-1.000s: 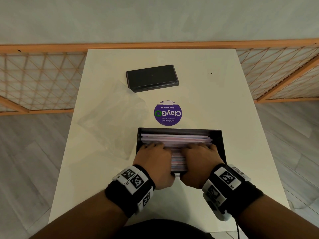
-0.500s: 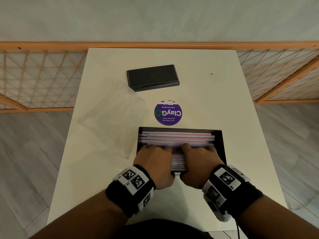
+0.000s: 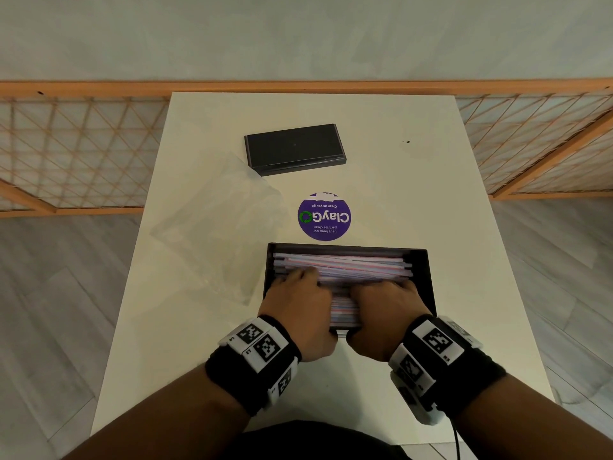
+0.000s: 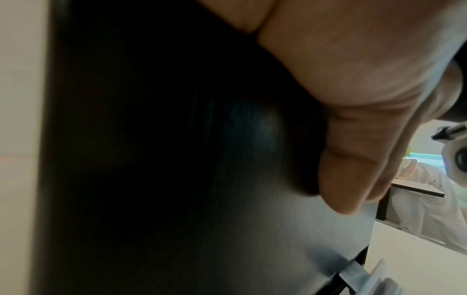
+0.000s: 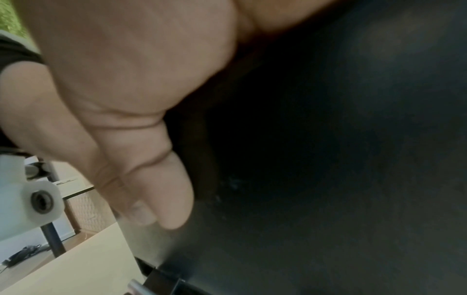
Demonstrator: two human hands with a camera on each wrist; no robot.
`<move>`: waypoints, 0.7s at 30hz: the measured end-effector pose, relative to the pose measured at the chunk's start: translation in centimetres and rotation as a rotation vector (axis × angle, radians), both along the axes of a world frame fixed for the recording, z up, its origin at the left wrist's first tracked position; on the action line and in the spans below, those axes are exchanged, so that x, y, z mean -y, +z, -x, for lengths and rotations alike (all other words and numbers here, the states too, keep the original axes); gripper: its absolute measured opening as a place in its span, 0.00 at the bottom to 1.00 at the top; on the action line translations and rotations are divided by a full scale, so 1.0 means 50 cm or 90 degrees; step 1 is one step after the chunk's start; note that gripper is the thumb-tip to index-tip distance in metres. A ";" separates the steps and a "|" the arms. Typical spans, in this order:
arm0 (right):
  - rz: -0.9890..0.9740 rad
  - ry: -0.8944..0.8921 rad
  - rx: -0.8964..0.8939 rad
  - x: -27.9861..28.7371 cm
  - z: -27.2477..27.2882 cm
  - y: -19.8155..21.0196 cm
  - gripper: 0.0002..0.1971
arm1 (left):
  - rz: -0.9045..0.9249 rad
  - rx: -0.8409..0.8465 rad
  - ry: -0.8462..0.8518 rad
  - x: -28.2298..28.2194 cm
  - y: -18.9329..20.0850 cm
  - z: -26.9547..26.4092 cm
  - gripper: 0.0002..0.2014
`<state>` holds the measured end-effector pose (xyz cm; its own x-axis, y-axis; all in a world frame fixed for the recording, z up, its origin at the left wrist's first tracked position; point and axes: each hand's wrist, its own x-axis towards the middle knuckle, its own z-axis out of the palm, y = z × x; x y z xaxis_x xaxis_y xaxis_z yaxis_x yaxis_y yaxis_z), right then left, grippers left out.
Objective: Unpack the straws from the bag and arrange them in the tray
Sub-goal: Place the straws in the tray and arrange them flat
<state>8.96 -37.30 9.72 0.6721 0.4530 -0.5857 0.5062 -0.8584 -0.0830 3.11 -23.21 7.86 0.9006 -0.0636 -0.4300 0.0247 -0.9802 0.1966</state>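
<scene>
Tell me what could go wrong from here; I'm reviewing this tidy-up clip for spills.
1. Both hands, left hand and right hand, press on the straws in the black tray; a few top straws lie askew and might bend or flip out.
2. The tray sits toward the near end of the table; a pull toward the body could slide it off.

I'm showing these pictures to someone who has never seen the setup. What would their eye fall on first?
Probably the two hands, left hand and right hand, side by side in the black tray at the table's near edge, fingers on the pastel straws. Next, the purple round sticker just beyond the tray, with the empty clear bag to its left.
</scene>
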 end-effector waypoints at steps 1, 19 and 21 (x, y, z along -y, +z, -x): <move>-0.002 0.003 -0.002 0.000 0.001 0.000 0.24 | 0.001 0.003 -0.003 0.000 0.000 0.000 0.22; -0.009 0.020 0.012 0.008 0.006 -0.008 0.27 | 0.006 0.015 0.001 0.005 0.014 0.007 0.25; 0.005 0.029 0.011 0.007 0.005 -0.005 0.24 | -0.004 0.018 -0.008 0.005 0.012 0.008 0.22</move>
